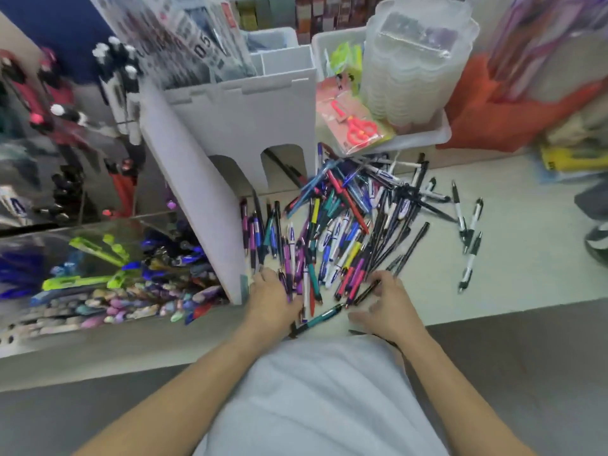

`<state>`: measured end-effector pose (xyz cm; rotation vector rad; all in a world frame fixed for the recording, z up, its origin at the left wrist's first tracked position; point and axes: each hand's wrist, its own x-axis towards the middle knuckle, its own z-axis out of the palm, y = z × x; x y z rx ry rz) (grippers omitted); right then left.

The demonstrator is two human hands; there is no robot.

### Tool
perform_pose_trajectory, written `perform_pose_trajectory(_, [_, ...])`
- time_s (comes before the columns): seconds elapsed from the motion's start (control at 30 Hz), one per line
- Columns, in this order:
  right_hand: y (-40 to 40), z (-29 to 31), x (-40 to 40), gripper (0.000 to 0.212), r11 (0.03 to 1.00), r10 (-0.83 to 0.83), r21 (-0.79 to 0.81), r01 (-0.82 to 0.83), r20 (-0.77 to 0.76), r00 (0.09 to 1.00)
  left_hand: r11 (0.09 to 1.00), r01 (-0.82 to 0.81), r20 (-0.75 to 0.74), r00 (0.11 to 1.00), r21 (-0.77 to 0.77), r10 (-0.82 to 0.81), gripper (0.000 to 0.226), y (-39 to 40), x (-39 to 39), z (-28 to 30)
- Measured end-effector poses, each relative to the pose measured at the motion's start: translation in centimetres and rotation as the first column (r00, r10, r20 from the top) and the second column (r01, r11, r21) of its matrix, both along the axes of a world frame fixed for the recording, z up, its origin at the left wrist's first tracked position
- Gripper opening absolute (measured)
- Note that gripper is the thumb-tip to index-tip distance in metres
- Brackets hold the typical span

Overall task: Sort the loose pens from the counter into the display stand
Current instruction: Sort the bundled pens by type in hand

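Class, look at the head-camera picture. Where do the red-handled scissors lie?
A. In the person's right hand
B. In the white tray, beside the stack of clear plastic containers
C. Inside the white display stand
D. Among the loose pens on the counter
B: the red-handled scissors, in their packet, rest in the white tray beside the stack of clear plastic containers, behind the loose pens.

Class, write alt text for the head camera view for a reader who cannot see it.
A person's left hand and right hand reach into a heap of loose pens on a pale counter. A white display stand holding sorted pens stands to the left, and packaged red scissors lie behind the heap.
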<state>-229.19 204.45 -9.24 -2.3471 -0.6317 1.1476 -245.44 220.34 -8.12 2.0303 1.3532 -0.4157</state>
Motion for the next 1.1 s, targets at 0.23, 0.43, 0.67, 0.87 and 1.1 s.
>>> perform_pose_trajectory(0.23, [-6.9, 0.5, 5.6, 0.046, 0.952, 0.306, -0.001, -0.307, 0.108, 0.946, 0.995, -0.102, 0.106, 0.989, -0.015, 0.103, 0.064, -0.4, 2.4, -0.2])
perform_pose_trajectory(0.43, [-6.2, -1.2, 5.5, 0.021, 0.729, 0.678, -0.032, -0.683, 0.164, 0.716, 0.979, -0.199, 0.102, 0.974, -0.039, 0.202, 0.055, 0.0, 3.9, -0.6])
perform_pose_trajectory(0.67, [-3.8, 0.1, 7.8, 0.011, 0.947, 0.301, 0.047, -0.318, 0.213, 0.929, 0.942, -0.273, 0.074, 0.954, -0.197, 0.292, 0.033, 0.0, 5.3, -0.2])
perform_pose_trajectory(0.87, [-3.3, -0.2, 8.0, 0.068, 0.989, -0.103, -0.070, 0.130, 0.311, 0.945, 0.939, -0.300, 0.103, 0.942, -0.167, 0.319, 0.031, -0.6, 6.2, 0.0])
perform_pose_trajectory(1.1, [0.9, -0.6, 5.7, 0.057, 0.978, -0.198, 0.107, 0.181, 0.173, 0.965, 0.964, -0.221, 0.014, 0.974, -0.149, 0.226, 0.027, -0.9, 7.5, 0.1])
